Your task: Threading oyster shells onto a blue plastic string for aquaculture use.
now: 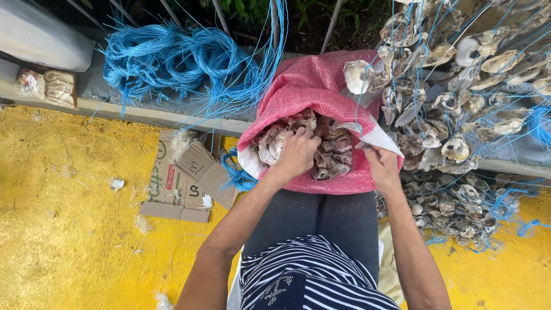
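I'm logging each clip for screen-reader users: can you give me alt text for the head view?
Seen from above, a seated person's left hand reaches into a pink woven sack of oyster shells, while the right hand pinches blue string at its rim. Strung shells pile at right; coiled blue twine and flattened cardboard lie left.

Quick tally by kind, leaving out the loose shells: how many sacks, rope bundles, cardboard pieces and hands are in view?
Pink woven sack: 1
Blue rope bundle: 1
Flattened cardboard box: 1
Hands: 2, left hand inside the sack, right hand at its rim
Total: 5
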